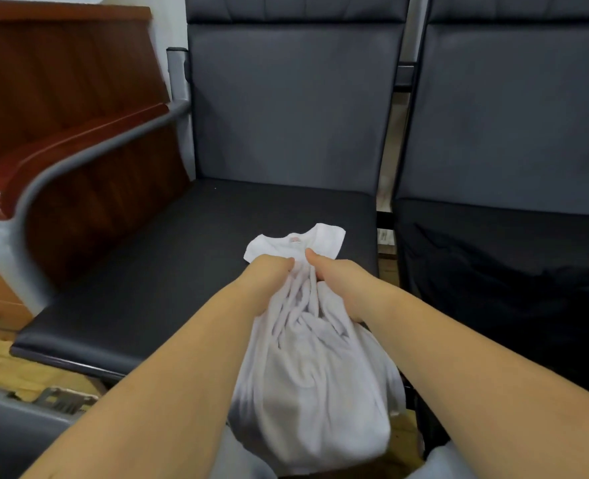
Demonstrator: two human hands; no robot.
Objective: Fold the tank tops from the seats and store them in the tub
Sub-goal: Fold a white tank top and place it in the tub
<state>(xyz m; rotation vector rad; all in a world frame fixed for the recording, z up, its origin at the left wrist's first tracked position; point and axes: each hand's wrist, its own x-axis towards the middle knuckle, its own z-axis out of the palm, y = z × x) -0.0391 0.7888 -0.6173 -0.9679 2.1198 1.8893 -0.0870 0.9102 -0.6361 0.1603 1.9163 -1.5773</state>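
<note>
White tank top (307,368), bunched, seemingly gathered between left hand (269,278) and right hand (338,281).

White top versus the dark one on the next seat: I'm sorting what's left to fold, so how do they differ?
The white top is gripped bunched by the left hand and right hand, its neck end on the left seat; the dark top lies untouched on the right seat. The white one stands out sharply; the dark one nearly blends into its seat. Both are crumpled and unfolded.

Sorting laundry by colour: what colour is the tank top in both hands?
White tank top, seen clearly in the head view.
</note>
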